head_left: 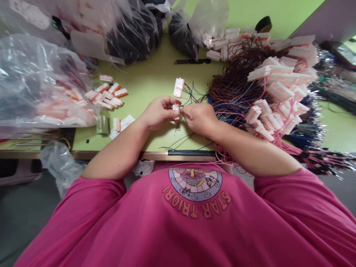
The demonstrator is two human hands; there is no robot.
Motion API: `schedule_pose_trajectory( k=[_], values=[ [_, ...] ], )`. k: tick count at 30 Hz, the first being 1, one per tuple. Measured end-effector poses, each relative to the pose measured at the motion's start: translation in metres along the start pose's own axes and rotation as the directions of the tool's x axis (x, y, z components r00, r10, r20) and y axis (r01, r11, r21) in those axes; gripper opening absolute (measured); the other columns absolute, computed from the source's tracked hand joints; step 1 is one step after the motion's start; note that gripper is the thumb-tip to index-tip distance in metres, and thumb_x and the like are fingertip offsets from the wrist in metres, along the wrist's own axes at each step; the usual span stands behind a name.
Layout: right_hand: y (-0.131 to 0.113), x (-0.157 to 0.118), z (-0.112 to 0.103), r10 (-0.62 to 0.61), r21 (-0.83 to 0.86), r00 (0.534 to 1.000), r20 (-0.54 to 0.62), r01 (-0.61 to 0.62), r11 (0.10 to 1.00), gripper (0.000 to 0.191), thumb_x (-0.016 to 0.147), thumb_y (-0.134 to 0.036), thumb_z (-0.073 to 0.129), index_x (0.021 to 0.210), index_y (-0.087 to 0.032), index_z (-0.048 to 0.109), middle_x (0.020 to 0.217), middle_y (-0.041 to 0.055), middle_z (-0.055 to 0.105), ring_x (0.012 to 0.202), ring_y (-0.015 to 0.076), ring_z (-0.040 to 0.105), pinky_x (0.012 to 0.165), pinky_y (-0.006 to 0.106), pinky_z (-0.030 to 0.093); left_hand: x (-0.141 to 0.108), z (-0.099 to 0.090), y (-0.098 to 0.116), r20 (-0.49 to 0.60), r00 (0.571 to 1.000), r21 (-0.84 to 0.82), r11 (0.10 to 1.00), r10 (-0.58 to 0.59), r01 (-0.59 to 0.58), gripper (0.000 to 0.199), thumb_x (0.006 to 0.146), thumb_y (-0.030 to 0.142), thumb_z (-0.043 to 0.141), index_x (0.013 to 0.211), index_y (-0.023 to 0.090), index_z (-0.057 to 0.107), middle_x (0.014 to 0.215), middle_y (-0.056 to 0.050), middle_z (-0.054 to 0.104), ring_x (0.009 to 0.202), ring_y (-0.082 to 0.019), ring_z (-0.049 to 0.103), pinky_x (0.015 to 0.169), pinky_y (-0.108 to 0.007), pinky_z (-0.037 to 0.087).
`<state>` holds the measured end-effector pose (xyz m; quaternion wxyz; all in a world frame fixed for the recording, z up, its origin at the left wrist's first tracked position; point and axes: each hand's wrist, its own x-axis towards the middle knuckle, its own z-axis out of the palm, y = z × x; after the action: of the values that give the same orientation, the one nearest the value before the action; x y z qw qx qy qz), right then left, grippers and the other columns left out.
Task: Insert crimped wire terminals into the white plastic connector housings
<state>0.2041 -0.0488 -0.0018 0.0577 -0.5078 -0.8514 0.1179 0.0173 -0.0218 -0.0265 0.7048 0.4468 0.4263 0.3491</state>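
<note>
Between the thumb and fingers of my left hand [161, 112] is a small white and orange connector housing [176, 111]. My right hand [200, 118] is pinched at the connector's right side, where thin dark wires meet it; its fingertips are closed on what looks like a wire. Just beyond my hands, another white connector housing [178, 87] lies on the green table, with dark and pink wires [191, 92] running from it to the right. Loose dark wires [178, 144] lie in front of my hands, near the table edge.
A large heap of wired white connectors [280, 89] and wire bundles [233, 81] covers the right side. Loose orange-white connectors [108, 96] and a clear plastic bag [41, 81] are at left. A tape roll [102, 125] stands near my left forearm. A dark flat tool [191, 61] lies behind.
</note>
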Motion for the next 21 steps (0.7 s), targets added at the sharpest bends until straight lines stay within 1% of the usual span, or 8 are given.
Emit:
schedule_pose_trajectory(
  k=[4, 6, 10, 12, 14, 16, 18, 21],
  values=[
    [0.006, 0.006, 0.013, -0.034, 0.095, 0.997, -0.071, 0.041, 0.995, 0.023, 0.095, -0.024, 0.052, 0.091, -0.016, 0.072, 0.084, 0.0097, 0.072, 0.075, 0.0212, 0.061, 0.064, 0.030, 0.036, 0.000, 0.002, -0.001, -0.013, 1.000, 0.009, 1.000, 0.006, -0.006, 0.035, 0.066, 0.005, 0.081, 0.094, 0.015, 0.063, 0.071, 0.000, 0.065, 0.059, -0.014, 0.066, 0.062, -0.029, 0.056],
    [0.008, 0.012, 0.013, -0.058, 0.111, 0.995, -0.076, 0.066, 0.992, 0.021, 0.095, -0.024, 0.052, 0.088, -0.017, 0.071, 0.081, 0.0086, 0.070, 0.078, 0.0219, 0.062, 0.067, 0.031, 0.040, 0.000, 0.001, 0.001, -0.018, 1.000, 0.011, 1.000, 0.006, -0.005, 0.035, 0.067, 0.006, 0.082, 0.095, 0.015, 0.064, 0.073, 0.000, 0.065, 0.061, -0.014, 0.066, 0.064, -0.030, 0.055],
    [0.006, 0.009, -0.011, -0.079, 0.007, 0.996, -0.031, 0.079, 0.997, 0.024, 0.097, -0.026, 0.048, 0.091, -0.017, 0.069, 0.085, 0.0079, 0.069, 0.083, 0.0217, 0.062, 0.071, 0.031, 0.042, -0.002, 0.001, 0.007, 0.005, 0.998, -0.004, 0.998, 0.068, -0.068, 0.030, 0.069, 0.012, 0.084, 0.093, 0.016, 0.066, 0.075, 0.000, 0.064, 0.061, -0.012, 0.062, 0.064, -0.029, 0.053],
    [0.001, -0.008, -0.027, -0.112, -0.101, 0.992, -0.054, 0.106, 0.989, 0.026, 0.097, -0.023, 0.044, 0.097, -0.015, 0.069, 0.096, 0.0098, 0.069, 0.091, 0.0222, 0.062, 0.072, 0.032, 0.042, -0.004, 0.002, 0.008, 0.029, 0.994, -0.024, 0.994, 0.107, -0.106, 0.030, 0.069, 0.014, 0.084, 0.092, 0.017, 0.066, 0.073, 0.000, 0.062, 0.060, -0.012, 0.061, 0.062, -0.030, 0.052],
    [-0.006, -0.033, -0.038, -0.203, -0.166, 0.977, -0.068, 0.190, 0.968, 0.029, 0.098, -0.022, 0.040, 0.095, -0.016, 0.068, 0.099, 0.0099, 0.067, 0.093, 0.0210, 0.060, 0.071, 0.031, 0.040, -0.005, 0.004, 0.007, 0.040, 0.991, -0.025, 0.992, 0.125, -0.125, 0.032, 0.066, 0.013, 0.085, 0.090, 0.017, 0.065, 0.073, 0.000, 0.062, 0.061, -0.013, 0.061, 0.062, -0.031, 0.051],
    [-0.011, -0.062, -0.039, -0.333, -0.136, 0.942, 0.035, 0.335, 0.932, 0.030, 0.099, -0.025, 0.040, 0.085, -0.019, 0.067, 0.085, 0.0059, 0.064, 0.079, 0.0165, 0.056, 0.064, 0.030, 0.035, -0.006, 0.008, 0.005, 0.037, 0.991, -0.005, 0.992, 0.125, -0.125, 0.032, 0.063, 0.010, 0.085, 0.087, 0.017, 0.065, 0.074, 0.000, 0.063, 0.064, -0.013, 0.060, 0.064, -0.031, 0.051],
    [-0.014, -0.087, -0.030, -0.442, -0.054, 0.877, 0.185, 0.459, 0.887, 0.031, 0.099, -0.028, 0.043, 0.078, -0.020, 0.065, 0.074, 0.0033, 0.061, 0.065, 0.0136, 0.049, 0.058, 0.031, 0.028, -0.006, 0.011, 0.003, 0.033, 0.993, 0.015, 0.993, 0.112, -0.113, 0.031, 0.064, 0.007, 0.084, 0.087, 0.018, 0.066, 0.073, 0.001, 0.063, 0.069, -0.013, 0.059, 0.067, -0.031, 0.051],
    [-0.018, -0.111, -0.005, -0.523, -0.001, 0.789, 0.321, 0.553, 0.833, 0.029, 0.100, -0.024, 0.047, 0.079, -0.018, 0.065, 0.077, 0.0039, 0.063, 0.062, 0.0128, 0.047, 0.058, 0.032, 0.026, -0.006, 0.015, 0.000, 0.026, 0.995, 0.012, 0.995, 0.098, -0.098, 0.029, 0.068, 0.008, 0.082, 0.090, 0.018, 0.066, 0.071, 0.001, 0.059, 0.078, -0.017, 0.063, 0.070, -0.031, 0.049]
  ],
)
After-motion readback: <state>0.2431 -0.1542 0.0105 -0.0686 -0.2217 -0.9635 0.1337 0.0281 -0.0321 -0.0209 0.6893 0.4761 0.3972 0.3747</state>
